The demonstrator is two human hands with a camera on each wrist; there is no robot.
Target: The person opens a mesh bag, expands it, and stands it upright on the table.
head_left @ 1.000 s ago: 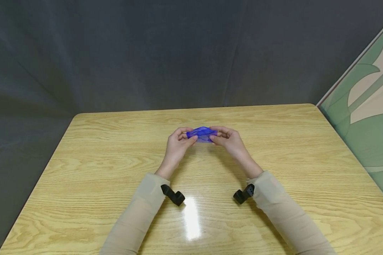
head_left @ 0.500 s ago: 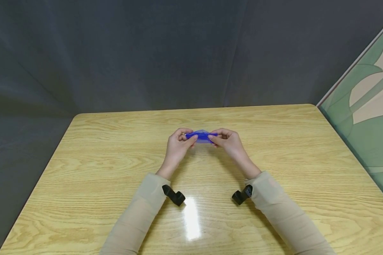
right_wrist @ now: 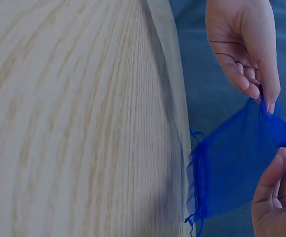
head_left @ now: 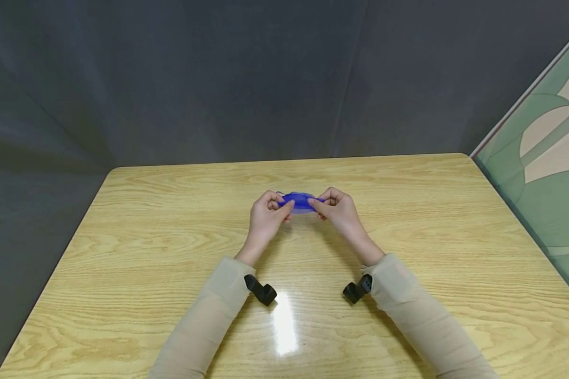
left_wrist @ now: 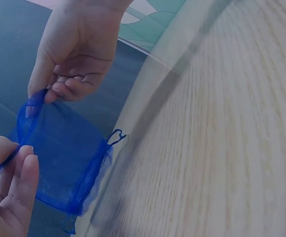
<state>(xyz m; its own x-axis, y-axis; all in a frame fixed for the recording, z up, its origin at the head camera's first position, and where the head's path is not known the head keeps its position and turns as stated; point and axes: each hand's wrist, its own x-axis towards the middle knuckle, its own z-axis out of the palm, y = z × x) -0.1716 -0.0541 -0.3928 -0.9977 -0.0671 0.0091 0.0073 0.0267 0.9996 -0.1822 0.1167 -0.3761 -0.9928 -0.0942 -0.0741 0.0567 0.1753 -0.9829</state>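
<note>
A sheer blue drawstring pouch is stretched between both hands above the table. My left hand pinches one upper corner between thumb and fingers, and my right hand pinches the other. Seen from the left wrist, the pouch hangs down from the hands, its gathered drawstring end lowest, near the tabletop, with a small cord loop sticking out. In the right wrist view the upper edge of the pouch is bunched at the fingers. Whether anything lies inside cannot be made out; the thin fabric shows no contents.
The wooden table spreads beneath both arms. A dark curtain stands behind its far edge, and a green-and-beige patterned panel borders the right side. Each sleeve cuff carries a black wrist camera.
Fingers of both hands have curled in more over the upper edge of the pouch, and its visible folds have shifted. Both wrists have drawn very slightly closer together.
</note>
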